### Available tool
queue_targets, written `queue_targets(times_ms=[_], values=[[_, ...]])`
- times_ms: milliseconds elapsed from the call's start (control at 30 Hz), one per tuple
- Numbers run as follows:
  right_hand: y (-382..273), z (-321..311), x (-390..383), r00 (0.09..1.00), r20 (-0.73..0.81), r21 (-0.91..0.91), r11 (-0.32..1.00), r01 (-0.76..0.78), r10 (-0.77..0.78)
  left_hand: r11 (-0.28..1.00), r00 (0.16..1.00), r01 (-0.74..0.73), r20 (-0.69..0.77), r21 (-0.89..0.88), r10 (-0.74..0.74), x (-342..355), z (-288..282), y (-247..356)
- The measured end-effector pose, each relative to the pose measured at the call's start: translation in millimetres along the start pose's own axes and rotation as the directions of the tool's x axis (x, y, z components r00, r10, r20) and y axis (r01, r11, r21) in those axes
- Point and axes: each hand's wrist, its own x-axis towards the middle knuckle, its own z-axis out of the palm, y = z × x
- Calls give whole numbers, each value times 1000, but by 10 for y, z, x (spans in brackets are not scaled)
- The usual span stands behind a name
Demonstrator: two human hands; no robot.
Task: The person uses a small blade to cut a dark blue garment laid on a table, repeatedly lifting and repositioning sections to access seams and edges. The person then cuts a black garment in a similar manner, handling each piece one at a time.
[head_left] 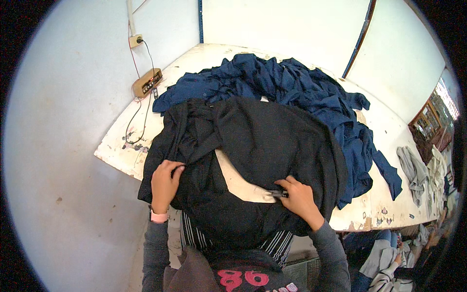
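Note:
A black cloth garment (282,141) lies spread over the near part of the table and hangs over its front edge toward my lap. A curved gap in it bares the pale tabletop. At the garment's left side my left hand (165,182) is closed, pinching a fold between thumb and fingers. My right hand (297,197) is closed around small dark thread snips (277,193), beside the right end of the gap. Their tips point left over the bare tabletop, near a loose thread. Part of the snips is hidden by my fingers.
Crumpled navy blue garments (233,73) are heaped behind and to the right of the black one. A brown box-shaped device (147,82) with a cord stands at the table's left edge, by the wall. Pale clothes (413,170) and another person's sleeve (384,277) show at right.

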Motion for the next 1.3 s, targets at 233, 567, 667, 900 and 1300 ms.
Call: queue_targets(times_ms=[233, 567, 667, 900, 1300], values=[[930, -1046, 192, 785, -429, 653, 754, -72, 447, 366, 900, 58, -109, -929, -422, 205, -541, -249], [-449, -688, 378, 974, -208, 837, 500, 223, -87, 737, 992, 89, 123, -670, -8, -391, -696, 1003], [-848, -359, 357, 917, -40, 844, 479, 244, -397, 708, 813, 36, 433, -706, 390, -407, -893, 1489], [-521, -688, 647, 794, -400, 118, 834, 540, -458, 961, 754, 41, 640, -272, 149, -610, -1029, 1097], [541, -2356, 319, 542, -826, -96, 986, 136, -156, 56, 793, 609, 610, -791, -16, -974, -1004, 662]])
